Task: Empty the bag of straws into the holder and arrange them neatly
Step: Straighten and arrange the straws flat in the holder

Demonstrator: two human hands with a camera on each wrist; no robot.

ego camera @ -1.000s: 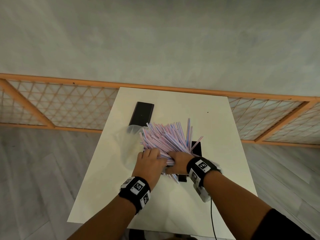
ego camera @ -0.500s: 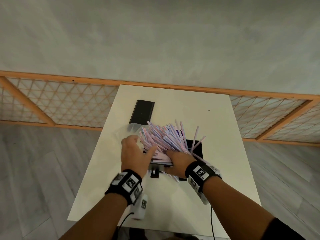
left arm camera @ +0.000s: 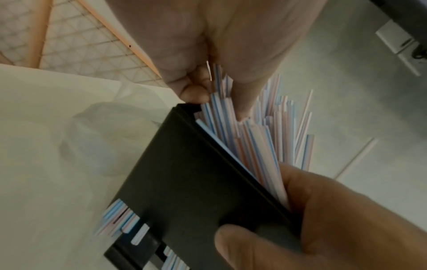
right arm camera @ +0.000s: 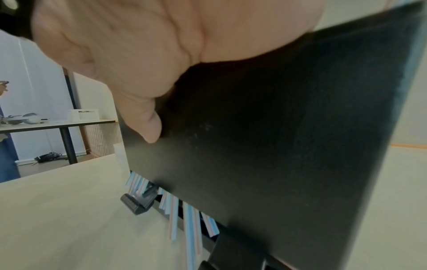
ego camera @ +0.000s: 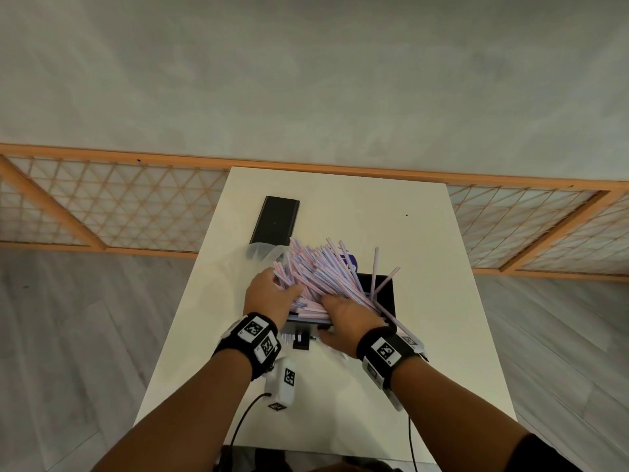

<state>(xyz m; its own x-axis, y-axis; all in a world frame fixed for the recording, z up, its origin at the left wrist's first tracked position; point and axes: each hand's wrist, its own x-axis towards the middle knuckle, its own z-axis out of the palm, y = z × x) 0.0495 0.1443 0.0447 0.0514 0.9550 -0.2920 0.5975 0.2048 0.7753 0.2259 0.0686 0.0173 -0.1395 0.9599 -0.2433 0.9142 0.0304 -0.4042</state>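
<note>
A loose heap of pink- and blue-striped straws (ego camera: 320,277) fans out of the open top of the black holder (ego camera: 384,298) on the white table (ego camera: 425,352). My left hand (ego camera: 282,284) is at the heap's left side with its fingers (left arm camera: 196,89) curled into the straws (left arm camera: 249,138). My right hand (ego camera: 333,308) grips the holder's near wall (left arm camera: 184,182), thumb (right arm camera: 148,127) pressed on the black front (right arm camera: 277,146) and fingers over the rim among the straws. A few straw ends (right arm camera: 191,228) poke out of the slot at the holder's base. The empty clear bag (ego camera: 262,253) lies just left of the holder.
A flat black lid (ego camera: 275,219) lies at the table's far left, behind the bag. A small black knob (ego camera: 301,340) juts from the holder's base toward me. A wooden lattice rail (ego camera: 119,206) runs beyond the table's far edge. Another table (right arm camera: 57,124) stands off to the side.
My left hand lifted off the straws, swung out to the left, and has come back onto the heap's left side. The right hand has stayed at the holder's near edge.
</note>
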